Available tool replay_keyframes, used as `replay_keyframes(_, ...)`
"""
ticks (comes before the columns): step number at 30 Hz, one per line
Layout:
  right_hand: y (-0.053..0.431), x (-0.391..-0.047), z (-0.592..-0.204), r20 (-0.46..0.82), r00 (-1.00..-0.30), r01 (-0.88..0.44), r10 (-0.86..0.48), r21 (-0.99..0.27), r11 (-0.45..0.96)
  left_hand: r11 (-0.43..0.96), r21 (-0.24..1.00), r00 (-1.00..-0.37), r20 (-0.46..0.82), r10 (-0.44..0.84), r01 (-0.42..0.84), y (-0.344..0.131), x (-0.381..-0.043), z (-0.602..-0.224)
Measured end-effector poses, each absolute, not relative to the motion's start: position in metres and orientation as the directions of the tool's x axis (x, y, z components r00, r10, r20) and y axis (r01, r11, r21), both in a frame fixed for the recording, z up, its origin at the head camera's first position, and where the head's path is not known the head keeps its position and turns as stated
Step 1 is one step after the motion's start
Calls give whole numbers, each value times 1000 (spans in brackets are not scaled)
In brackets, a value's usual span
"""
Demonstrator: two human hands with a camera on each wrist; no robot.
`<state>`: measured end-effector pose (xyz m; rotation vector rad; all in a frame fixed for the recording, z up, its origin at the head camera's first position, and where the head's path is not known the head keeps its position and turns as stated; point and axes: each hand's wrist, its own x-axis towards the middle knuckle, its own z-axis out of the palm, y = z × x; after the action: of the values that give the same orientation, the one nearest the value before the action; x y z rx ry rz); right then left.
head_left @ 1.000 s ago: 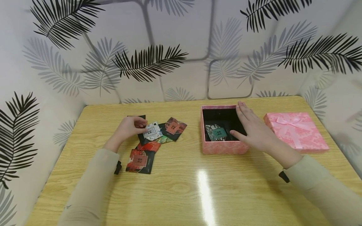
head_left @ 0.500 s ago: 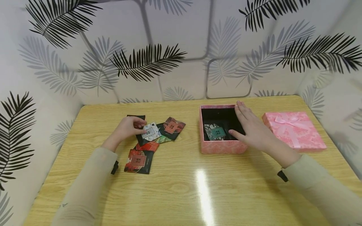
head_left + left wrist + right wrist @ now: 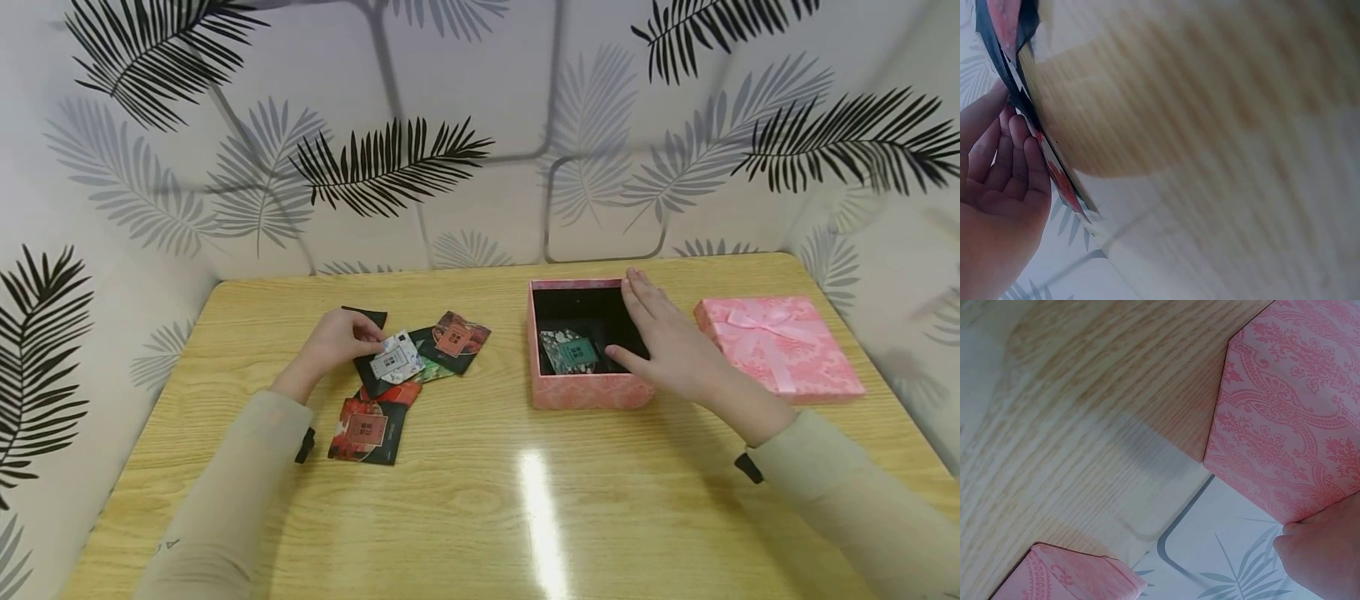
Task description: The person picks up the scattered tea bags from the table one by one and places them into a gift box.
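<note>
In the head view my left hand (image 3: 339, 343) pinches the edge of a white patterned sachet (image 3: 395, 357) between thumb and fingers. A black sachet (image 3: 367, 374) lies directly beneath it, partly covered by my fingers. Around them are a red sachet (image 3: 401, 393), a green one (image 3: 432, 370), a black-and-red one (image 3: 367, 430) and a brown-and-black one (image 3: 454, 340). My right hand (image 3: 675, 346) rests along the right wall of the open pink box (image 3: 592, 392), fingers straight and thumb over the inside. A sachet with a teal label (image 3: 573, 352) lies in the black-lined box.
The pink lid (image 3: 780, 348) with a ribbon bow lies right of the box, behind my right forearm. The wooden table (image 3: 465, 500) ends at a wall with a leaf pattern. The box's pink outer side (image 3: 1291, 406) fills the right wrist view's upper right.
My left hand has shifted the white sachet slightly left and down, tilting it. The black sachet under it has moved too. My right hand stays on the box.
</note>
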<state>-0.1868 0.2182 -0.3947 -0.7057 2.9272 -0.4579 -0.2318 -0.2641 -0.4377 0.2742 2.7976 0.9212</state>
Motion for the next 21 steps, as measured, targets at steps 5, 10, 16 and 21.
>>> replay_keyframes(5,218,-187,-395,-21,-888,-431,-459,-308,848,810,577,-974,-104,201,105,-265,-231,-438)
replay_keyframes(10,219,-187,-396,-14,-886,-436,-463,-310,845,816,566,-976,-84,200,118,-268,-232,-440)
replay_keyframes(16,219,-187,-396,-15,-888,-433,-460,-310,846,800,586,-979,-54,195,127,-273,-232,-438)
replay_keyframes(21,219,-187,-396,-24,-890,-426,-455,-311,850,782,616,-983,-61,175,101,-275,-229,-428)
